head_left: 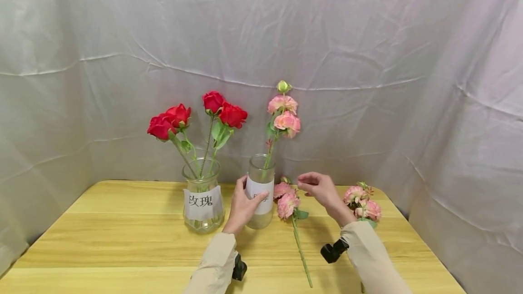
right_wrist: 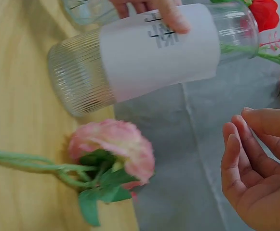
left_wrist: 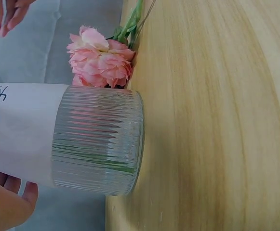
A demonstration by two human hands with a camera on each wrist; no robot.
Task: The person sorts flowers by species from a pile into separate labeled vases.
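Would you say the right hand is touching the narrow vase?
Apart: the right wrist view shows grey cloth between the right hand and the narrow vase.

Right paper label (head_left: 254, 187): lettering is partly covered by left hand (head_left: 244, 203).
Rightmost pink flower (head_left: 362, 203): stem is largely hidden by right sleeve (head_left: 373, 251).
Bench (head_left: 122, 248): near edge cut off in head view.
Red rose (right_wrist: 265, 14): cropped by right wrist view's edge.
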